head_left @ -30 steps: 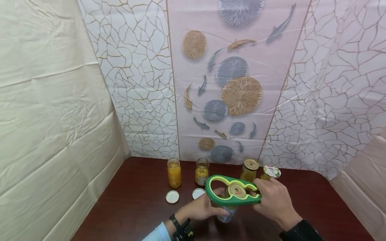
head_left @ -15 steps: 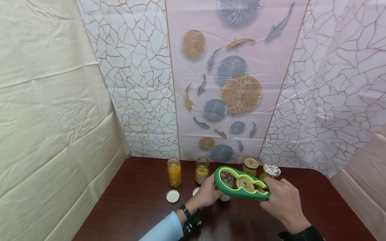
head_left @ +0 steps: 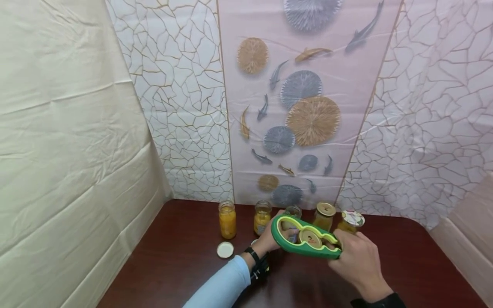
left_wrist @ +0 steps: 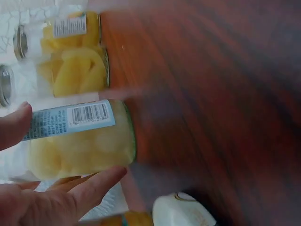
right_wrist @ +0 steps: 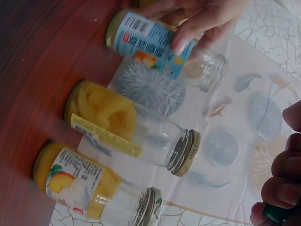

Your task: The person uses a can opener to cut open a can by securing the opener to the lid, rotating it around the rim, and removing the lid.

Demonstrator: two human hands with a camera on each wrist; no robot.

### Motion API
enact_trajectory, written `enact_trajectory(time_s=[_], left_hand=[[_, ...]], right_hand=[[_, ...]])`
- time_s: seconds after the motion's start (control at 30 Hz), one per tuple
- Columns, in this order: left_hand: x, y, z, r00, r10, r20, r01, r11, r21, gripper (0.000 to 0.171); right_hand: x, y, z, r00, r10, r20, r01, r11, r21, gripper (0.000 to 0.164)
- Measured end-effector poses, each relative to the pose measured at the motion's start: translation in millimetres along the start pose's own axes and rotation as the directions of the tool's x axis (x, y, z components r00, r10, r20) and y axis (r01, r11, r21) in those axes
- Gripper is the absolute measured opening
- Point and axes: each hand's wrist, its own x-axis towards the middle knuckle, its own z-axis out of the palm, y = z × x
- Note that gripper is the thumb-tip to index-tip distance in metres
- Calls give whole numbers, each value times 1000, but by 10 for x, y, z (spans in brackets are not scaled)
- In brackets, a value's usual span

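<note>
My left hand (head_left: 270, 234) grips a glass jar (left_wrist: 80, 153) of pale fruit with a blue label. Its mouth is uncovered, and it stands in line with the back row. In the head view, the opener hides much of this jar. My right hand (head_left: 358, 261) holds a green jar opener (head_left: 304, 249) by its handle end, raised over the table. A gold lid (head_left: 310, 238) sits inside the opener's yellow-green scalloped opening, apart from the jar. In the right wrist view only the fingers (right_wrist: 282, 188) and a bit of green handle show.
Two uncovered jars, one of orange fruit (head_left: 227, 221) and one of yellow fruit (head_left: 262, 219), stand at the back left. A gold-lidded jar (head_left: 324, 216) and a jar with a patterned lid (head_left: 351, 220) stand at the back right. A white-faced lid (head_left: 225, 250) lies in front.
My left hand has carried the jar away from the front, back into the row. The opener, with the gold lid in it, has shifted slightly right and stays in my right hand.
</note>
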Motion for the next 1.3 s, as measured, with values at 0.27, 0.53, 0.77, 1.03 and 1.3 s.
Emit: enact_trajectory(time_s=[0.27,0.53,0.77,1.03,1.3], left_hand=[[39,5,46,991,-125,37,114,970,213,73],[128,-24,87,998,-33,-44,45,950,310,48],[120,-24,80,993,-119,-3,116,959,260,73],[87,-58,53,997,-61,47,50,977,207,54],[59,-63,51,996,-48,68,36,985,168,65]], right_hand=[[-3,-68,40,1000,-16,10,16,1000,13,30],[4,-68,85,999,-14,38,13,1000,4,31],[14,-28,83,997,22,81,-23,1000,4,31],[-21,-12,60,998,33,50,-33,999,-1,28],[-16,11,54,999,29,35,-30,999,14,26]])
